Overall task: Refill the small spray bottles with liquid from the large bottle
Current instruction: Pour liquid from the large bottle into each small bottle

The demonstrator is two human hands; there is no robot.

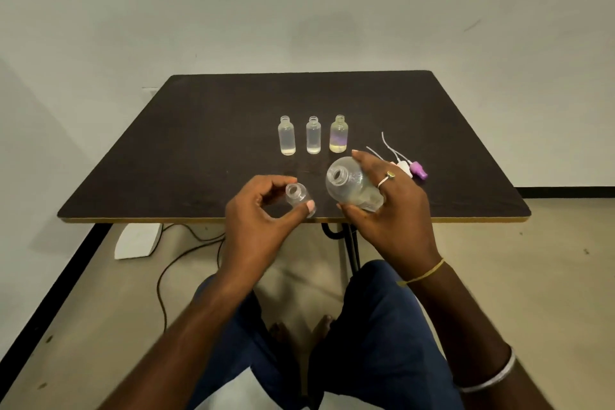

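A: Where is the large bottle right now?

B: In the right hand, fingers wrapped round its body, held over the near edge of the counter. It is tipped so its open mouth faces up and toward the person. Only a little liquid seems to sit low inside.

A: And the one being filled?

B: A small bottle, uncapped, pinched between the thumb and fingers of the left hand, just left of the large one. The 2 mouths are near each other but not touching. It looks empty, though the clear plastic makes that hard to judge.

A: So how should the pour go?

B: I would bring the large mouth right above the small neck, keep the small bottle upright and steady, then tilt slowly. That neck is narrow, so a thin stream is safer than a quick tip. Doing it over the counter rather than past the edge would catch any drips.

A: What else is out?

B: 3 small bottles stand in a row farther back, open, each with some liquid at the bottom. The spray tops lie to the right, near the right hand.
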